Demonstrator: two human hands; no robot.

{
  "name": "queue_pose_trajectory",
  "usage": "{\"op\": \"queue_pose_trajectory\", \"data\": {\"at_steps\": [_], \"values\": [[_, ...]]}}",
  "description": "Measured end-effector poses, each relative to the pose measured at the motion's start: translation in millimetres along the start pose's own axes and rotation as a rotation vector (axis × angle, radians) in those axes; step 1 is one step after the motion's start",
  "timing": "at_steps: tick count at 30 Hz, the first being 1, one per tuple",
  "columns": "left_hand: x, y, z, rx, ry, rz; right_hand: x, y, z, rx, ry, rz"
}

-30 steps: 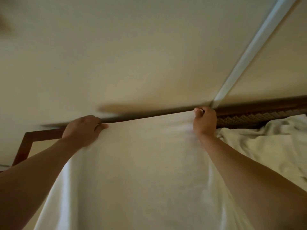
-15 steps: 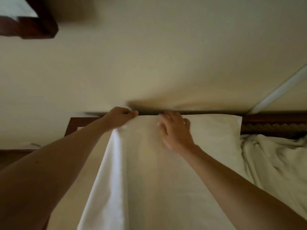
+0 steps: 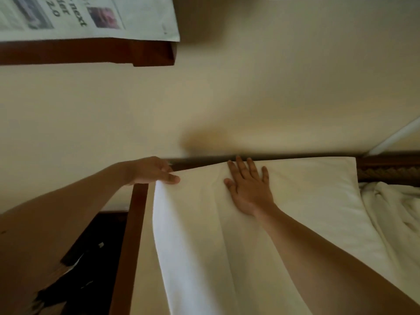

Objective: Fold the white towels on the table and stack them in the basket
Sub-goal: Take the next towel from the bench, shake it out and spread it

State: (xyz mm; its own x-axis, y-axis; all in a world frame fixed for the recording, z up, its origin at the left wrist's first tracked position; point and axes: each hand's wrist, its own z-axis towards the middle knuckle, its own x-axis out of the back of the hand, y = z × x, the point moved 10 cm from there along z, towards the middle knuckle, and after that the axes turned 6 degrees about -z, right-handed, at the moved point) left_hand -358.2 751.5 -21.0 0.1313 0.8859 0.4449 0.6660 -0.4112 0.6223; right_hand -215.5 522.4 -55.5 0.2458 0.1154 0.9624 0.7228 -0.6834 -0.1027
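Cream wall behind, dark wood-framed worktop [image 3: 136, 223] below, newspaper [image 3: 91, 17] on a shelf upper left. White towel [image 3: 227, 246] lies flat along worktop's far edge, reaching its far-left corner. Left hand [image 3: 152, 170]: grip pinching the towel's far-left corner. Right hand [image 3: 248, 187]: grip has let go of the far edge since a second ago, now flat, fingers spread, pressing cloth. Likely smoothing before the next fold. Crumpled towels [image 3: 393, 212] at right, unfolded. Basket not seen.
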Motion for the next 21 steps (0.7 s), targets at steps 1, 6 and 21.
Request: {"op": "queue_pose_trajectory", "data": {"at_steps": [1, 6, 21], "values": [[4, -7, -2, 0.028, -0.035, 0.103, 2, -1, 0, -0.007, 0.011, 0.001], [23, -31, 1, 0.105, -0.070, 0.519, 2, 0, -1, -0.027, 0.043, -0.018], [24, -77, -36, 0.158, 0.719, -0.008, -1, 0, 10, -0.100, -0.030, -0.119]]}}
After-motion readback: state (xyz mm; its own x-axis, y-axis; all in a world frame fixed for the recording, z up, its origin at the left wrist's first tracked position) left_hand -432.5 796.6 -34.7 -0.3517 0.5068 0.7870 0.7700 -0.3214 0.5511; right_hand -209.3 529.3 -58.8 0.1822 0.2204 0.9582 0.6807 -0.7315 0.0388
